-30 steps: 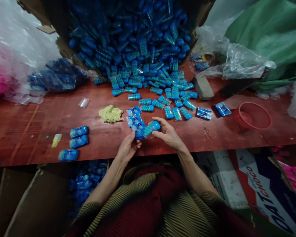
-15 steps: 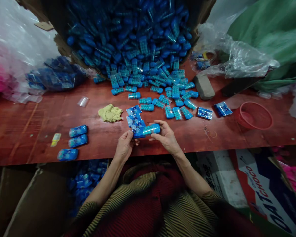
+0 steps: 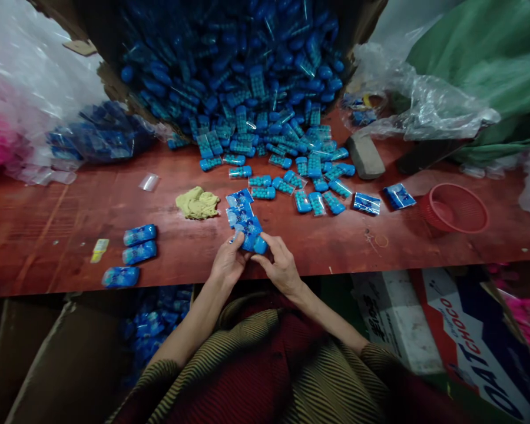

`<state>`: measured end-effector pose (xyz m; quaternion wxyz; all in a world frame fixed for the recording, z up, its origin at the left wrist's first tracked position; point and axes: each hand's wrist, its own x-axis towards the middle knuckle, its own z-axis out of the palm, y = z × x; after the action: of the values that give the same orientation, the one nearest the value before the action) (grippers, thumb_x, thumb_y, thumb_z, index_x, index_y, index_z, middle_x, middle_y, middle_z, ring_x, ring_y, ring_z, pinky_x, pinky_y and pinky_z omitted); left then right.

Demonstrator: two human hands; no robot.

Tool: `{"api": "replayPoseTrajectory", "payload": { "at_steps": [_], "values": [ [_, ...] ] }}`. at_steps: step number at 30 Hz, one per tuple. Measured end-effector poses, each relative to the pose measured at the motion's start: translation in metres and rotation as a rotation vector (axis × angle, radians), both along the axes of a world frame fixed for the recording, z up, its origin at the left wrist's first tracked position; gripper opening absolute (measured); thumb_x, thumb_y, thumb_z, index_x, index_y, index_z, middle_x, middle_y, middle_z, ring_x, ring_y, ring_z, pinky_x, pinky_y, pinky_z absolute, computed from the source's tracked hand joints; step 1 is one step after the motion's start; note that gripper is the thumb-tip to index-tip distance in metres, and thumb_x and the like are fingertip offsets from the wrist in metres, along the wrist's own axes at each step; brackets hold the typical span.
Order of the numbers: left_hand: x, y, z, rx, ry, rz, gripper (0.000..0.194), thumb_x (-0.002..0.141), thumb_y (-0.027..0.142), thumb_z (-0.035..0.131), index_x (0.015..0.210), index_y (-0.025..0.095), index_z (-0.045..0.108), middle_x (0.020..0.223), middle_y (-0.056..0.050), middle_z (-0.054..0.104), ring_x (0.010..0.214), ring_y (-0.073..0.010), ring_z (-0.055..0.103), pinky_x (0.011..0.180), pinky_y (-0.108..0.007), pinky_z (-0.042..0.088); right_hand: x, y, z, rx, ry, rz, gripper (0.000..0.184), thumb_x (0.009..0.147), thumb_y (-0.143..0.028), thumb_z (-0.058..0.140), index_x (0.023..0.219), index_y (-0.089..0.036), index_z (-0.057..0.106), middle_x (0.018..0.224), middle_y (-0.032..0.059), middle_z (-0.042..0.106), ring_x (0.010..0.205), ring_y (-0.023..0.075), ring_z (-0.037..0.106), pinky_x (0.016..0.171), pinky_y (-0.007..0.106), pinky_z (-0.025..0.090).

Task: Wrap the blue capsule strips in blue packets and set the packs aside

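Head view: the scene is spanned by a red table (image 3: 176, 253), at whose back a heap of blue containers (image 3: 238, 88) is spilled from a torn carton (image 3: 365, 29). The right rear is covered by a green cloth (image 3: 477, 59), and a red basket (image 3: 435, 213) is set farther forward. The left hand (image 3: 227, 259) and right hand (image 3: 282, 264) are brought together near the table's front edge, fingers bent. A grey block (image 3: 365, 156) is placed beside the heap; a yellow-green rag (image 3: 198, 203) is left crumpled beside overlapping labels (image 3: 241, 203). Three wrapped containers (image 3: 140, 252) are laid at the left. Between the hands, a capped container (image 3: 260, 244) is grasped at its cap end by the right; the nearest printed label (image 3: 248, 226) is pinched by the left, though whether the container is also gripped there cannot be told.
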<state>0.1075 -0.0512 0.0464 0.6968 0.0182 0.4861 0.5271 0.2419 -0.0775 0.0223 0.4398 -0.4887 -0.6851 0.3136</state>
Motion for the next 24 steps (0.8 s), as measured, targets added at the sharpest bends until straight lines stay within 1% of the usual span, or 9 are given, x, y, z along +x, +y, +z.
{"api": "replayPoseTrajectory", "payload": {
  "at_steps": [3, 7, 10, 13, 15, 17, 19, 20, 24],
  "values": [
    [-0.001, 0.002, 0.004, -0.034, -0.04, 0.004, 0.006, 0.075, 0.01, 0.065, 0.074, 0.013, 0.06, 0.065, 0.0, 0.066, 0.052, -0.0087, 0.06, 0.049, -0.018, 0.049, 0.002, 0.0, 0.005, -0.111, 0.138, 0.081, 0.037, 0.087, -0.033, 0.055, 0.121, -0.022, 0.056, 0.091, 0.0054, 0.059, 0.071, 0.0138, 0.057, 0.067, 0.028, 0.052],
    [-0.003, 0.005, 0.012, -0.074, -0.126, 0.013, 0.015, 0.084, 0.005, 0.049, 0.086, 0.012, 0.062, 0.08, -0.005, 0.07, 0.073, -0.0127, 0.067, 0.072, -0.025, 0.054, 0.003, 0.008, 0.002, -0.439, 0.484, 0.058, 0.03, 0.083, -0.031, 0.057, 0.112, -0.023, 0.056, 0.071, -0.0031, 0.054, 0.049, 0.0071, 0.049, 0.042, 0.019, 0.044],
    [-0.001, 0.006, 0.014, -0.015, -0.16, -0.042, 0.023, 0.086, 0.004, 0.044, 0.097, 0.01, 0.063, 0.088, -0.01, 0.071, 0.085, -0.0156, 0.067, 0.082, -0.028, 0.053, 0.003, 0.011, -0.002, -0.536, 0.663, 0.104, 0.039, 0.076, -0.03, 0.062, 0.113, -0.025, 0.051, 0.076, -0.0044, 0.056, 0.044, 0.0058, 0.049, 0.038, 0.019, 0.044],
    [0.005, 0.005, 0.014, 0.018, -0.168, -0.12, 0.022, 0.086, 0.006, 0.044, 0.095, 0.008, 0.063, 0.088, -0.011, 0.071, 0.084, -0.0161, 0.067, 0.082, -0.027, 0.052, 0.0, 0.005, -0.001, -0.482, 0.572, 0.145, 0.037, 0.076, -0.026, 0.064, 0.111, -0.025, 0.055, 0.074, -0.0047, 0.057, 0.047, 0.006, 0.051, 0.047, 0.02, 0.048],
    [0.008, 0.004, 0.015, 0.009, -0.155, -0.173, 0.02, 0.087, 0.01, 0.045, 0.09, 0.008, 0.064, 0.083, -0.01, 0.071, 0.08, -0.0163, 0.067, 0.076, -0.026, 0.054, -0.002, 0.0, 0.001, -0.429, 0.478, 0.135, 0.033, 0.076, -0.026, 0.065, 0.108, -0.024, 0.059, 0.073, -0.0036, 0.058, 0.052, 0.0069, 0.053, 0.053, 0.021, 0.049],
    [0.008, 0.003, 0.015, 0.033, -0.138, -0.225, 0.016, 0.085, 0.012, 0.049, 0.088, 0.009, 0.064, 0.078, -0.008, 0.07, 0.071, -0.0155, 0.067, 0.068, -0.025, 0.054, -0.003, -0.003, 0.003, -0.406, 0.472, 0.124, 0.038, 0.076, -0.026, 0.065, 0.114, -0.025, 0.057, 0.084, -0.0014, 0.062, 0.054, 0.0066, 0.053, 0.055, 0.022, 0.05],
    [0.002, 0.002, 0.014, 0.103, -0.132, -0.28, 0.013, 0.081, 0.012, 0.056, 0.092, 0.011, 0.064, 0.078, -0.005, 0.07, 0.066, -0.0144, 0.066, 0.065, -0.025, 0.054, -0.001, -0.002, 0.006, -0.443, 0.542, 0.149, 0.048, 0.078, -0.026, 0.062, 0.125, -0.028, 0.05, 0.095, -0.0002, 0.063, 0.052, 0.0055, 0.052, 0.053, 0.022, 0.05],
    [-0.001, 0.002, 0.013, 0.143, -0.135, -0.308, 0.018, 0.079, 0.012, 0.059, 0.096, 0.012, 0.064, 0.081, -0.005, 0.07, 0.067, -0.0147, 0.066, 0.066, -0.026, 0.054, 0.0, 0.0, 0.007, -0.479, 0.586, 0.177, 0.054, 0.079, -0.026, 0.061, 0.13, -0.029, 0.045, 0.096, -0.0005, 0.063, 0.051, 0.0051, 0.051, 0.051, 0.021, 0.049],
    [-0.012, 0.001, 0.006, 0.244, -0.151, -0.36, 0.034, 0.073, 0.015, 0.066, 0.107, 0.017, 0.06, 0.092, -0.007, 0.071, 0.081, -0.0198, 0.068, 0.071, -0.03, 0.054, 0.008, 0.01, 0.013, -0.679, 0.677, 0.298, 0.076, 0.074, -0.021, 0.064, 0.141, -0.028, 0.03, 0.074, -0.0058, 0.062, 0.042, 0.0047, 0.05, 0.042, 0.018, 0.045]
  ]
}}
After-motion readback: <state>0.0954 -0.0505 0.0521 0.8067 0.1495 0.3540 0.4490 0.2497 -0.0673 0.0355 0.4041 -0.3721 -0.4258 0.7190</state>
